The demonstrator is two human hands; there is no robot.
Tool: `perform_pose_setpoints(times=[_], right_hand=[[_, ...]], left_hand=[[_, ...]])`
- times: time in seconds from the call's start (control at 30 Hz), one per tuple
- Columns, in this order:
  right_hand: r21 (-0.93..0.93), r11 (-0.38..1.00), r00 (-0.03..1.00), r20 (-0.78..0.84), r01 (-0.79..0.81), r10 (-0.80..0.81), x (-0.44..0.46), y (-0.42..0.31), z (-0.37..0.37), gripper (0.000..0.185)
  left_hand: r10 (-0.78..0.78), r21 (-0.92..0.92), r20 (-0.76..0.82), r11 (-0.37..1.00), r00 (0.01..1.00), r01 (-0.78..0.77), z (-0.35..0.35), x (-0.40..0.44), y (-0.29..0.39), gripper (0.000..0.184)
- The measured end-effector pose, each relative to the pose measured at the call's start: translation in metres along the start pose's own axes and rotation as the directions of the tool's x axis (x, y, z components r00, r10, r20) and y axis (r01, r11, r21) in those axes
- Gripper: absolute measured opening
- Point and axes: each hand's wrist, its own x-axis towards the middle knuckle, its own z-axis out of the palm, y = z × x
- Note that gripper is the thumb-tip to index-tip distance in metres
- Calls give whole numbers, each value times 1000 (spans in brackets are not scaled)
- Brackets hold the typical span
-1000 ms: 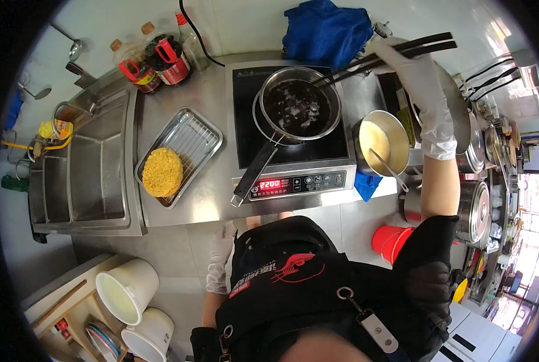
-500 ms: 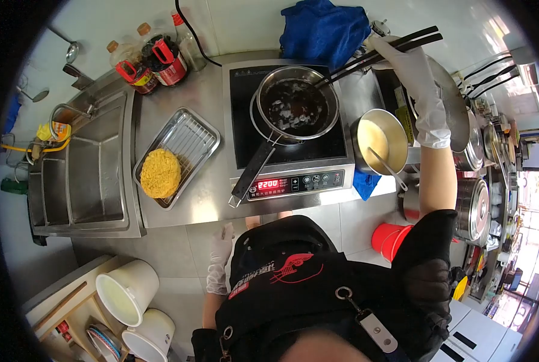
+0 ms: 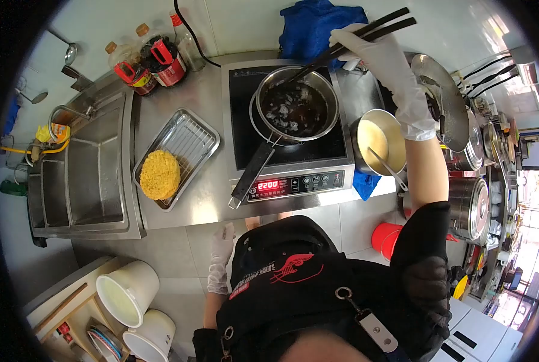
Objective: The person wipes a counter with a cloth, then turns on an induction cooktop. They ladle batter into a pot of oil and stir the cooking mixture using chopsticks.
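Note:
My right hand (image 3: 366, 51), in a white glove, is closed around a pair of long dark chopsticks (image 3: 327, 55). Their tips reach into the dark bubbling liquid (image 3: 296, 111) inside a metal pot (image 3: 336, 117) on the induction cooker (image 3: 240, 142). The pot's black handle (image 3: 254, 169) points toward me. My left hand (image 3: 222, 242), gloved as well, hangs low beside my body, away from the counter; I cannot make out how its fingers lie. On a metal tray with a wire rack (image 3: 194, 136) rests a round yellow noodle cake (image 3: 160, 174).
Right of the cooker stands a metal bowl (image 3: 396, 123) of pale yellow liquid with a spoon (image 3: 385, 163) in it. Behind are a blue cloth (image 3: 318, 30) and sauce bottles (image 3: 164, 57). A sink (image 3: 94, 181) is at left, a wok (image 3: 450, 90) at right, a red bucket (image 3: 385, 238) below.
My right hand has moved left with the chopsticks, and their tips have shifted left within the pot. The left hand stays about where it was.

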Motion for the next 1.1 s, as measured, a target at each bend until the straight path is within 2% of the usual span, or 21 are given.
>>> perform_pose_setpoints(times=[0.33,0.57,0.73,0.87,0.93,1.1], right_hand=[[34,997,997,41,-67,66,24,27,17,24],[67,996,998,50,-52,49,28,30,20,22],[-19,992,991,42,-125,126,24,14,19,24],[-8,996,995,51,-89,89,28,27,18,26],[27,999,999,49,-21,20,32,35,17,26],[40,999,999,37,-31,29,32,36,16,26]], left_hand=[[-10,-25,2,1000,1000,10,-4,-8,5,40],[-17,-51,-3,999,1000,17,-2,-4,-3,38],[1,-57,-8,998,1000,-1,-4,-6,5,39],[-28,-27,5,999,1000,28,-5,-5,4,39],[-9,-28,3,1000,1000,9,-4,-3,0,39],[11,-21,7,1000,1000,-11,-5,-2,-3,39]])
